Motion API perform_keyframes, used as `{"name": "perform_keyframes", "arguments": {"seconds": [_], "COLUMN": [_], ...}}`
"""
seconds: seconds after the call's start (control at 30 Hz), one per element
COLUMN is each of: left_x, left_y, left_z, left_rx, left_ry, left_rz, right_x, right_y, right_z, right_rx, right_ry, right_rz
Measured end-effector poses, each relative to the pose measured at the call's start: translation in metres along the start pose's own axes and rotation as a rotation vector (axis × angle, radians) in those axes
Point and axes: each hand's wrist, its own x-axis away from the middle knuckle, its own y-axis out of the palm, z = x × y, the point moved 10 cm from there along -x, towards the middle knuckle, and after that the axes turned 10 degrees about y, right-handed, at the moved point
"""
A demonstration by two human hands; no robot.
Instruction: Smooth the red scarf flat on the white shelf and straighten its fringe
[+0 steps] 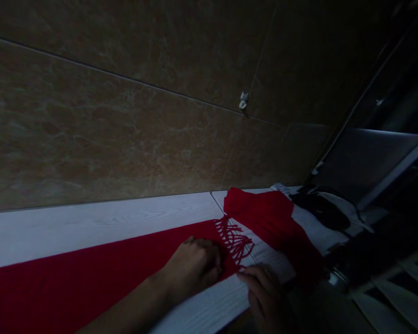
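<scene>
A long red scarf (pixel 118 260) with a knotted fringe (pixel 235 239) lies spread flat along a white wood-grain surface (pixel 125 219). My left hand (pixel 194 260) rests on it close to the fringed end, fingers curled under; what they hold, if anything, is hidden. At the near corner of that end, my right hand (pixel 264 290) is closed, its thumb and finger pinching the scarf's fringe. Much of this hand is in shadow. Just beyond the fringe lies a second piece of red cloth (pixel 264 215), folded, hanging over the surface's near edge.
A brown marbled tile wall (pixel 125 130) rises behind the surface and bears a small white hook (pixel 243 100). Dark and white items (pixel 320 211) lie at the far right end. Pale slats (pixel 386 301) show at lower right. The lighting is dim.
</scene>
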Motion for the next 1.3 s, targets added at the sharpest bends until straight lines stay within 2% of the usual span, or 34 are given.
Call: {"name": "perform_keyframes", "arguments": {"seconds": [0.13, 0.27, 0.43, 0.7, 0.9, 1.0, 1.1, 1.2, 1.3], "left_x": [-0.017, -0.022, -0.025, -0.022, -0.024, -0.020, -0.002, 0.029, 0.054], "left_y": [0.025, 0.037, 0.042, 0.038, 0.049, 0.038, 0.008, -0.026, -0.041], "left_z": [0.006, 0.002, 0.003, 0.004, 0.008, 0.013, 0.009, 0.007, 0.007], "left_rx": [0.047, 0.005, -0.019, 0.072, 0.026, 0.093, 0.136, 0.178, 0.269], "left_ry": [-0.024, -0.063, -0.066, -0.047, -0.009, 0.021, -0.047, -0.126, -0.161], "left_rz": [0.031, 0.026, 0.000, 0.106, 0.033, 0.037, 0.122, 0.247, 0.321], "right_x": [0.008, 0.006, 0.004, 0.002, 0.002, -0.011, -0.043, -0.089, -0.128], "right_y": [0.005, 0.011, 0.006, -0.001, -0.002, -0.013, -0.024, -0.008, 0.020], "right_z": [0.006, 0.010, 0.008, 0.006, 0.011, 0.016, 0.010, -0.005, -0.023], "right_rx": [-0.005, 0.014, -0.019, -0.093, -0.119, -0.185, -0.262, -0.365, -0.448], "right_ry": [0.028, 0.068, 0.050, 0.056, 0.090, 0.146, 0.159, 0.151, 0.118], "right_rz": [-0.009, -0.066, -0.016, 0.029, 0.007, 0.043, 0.111, 0.051, -0.040]}}
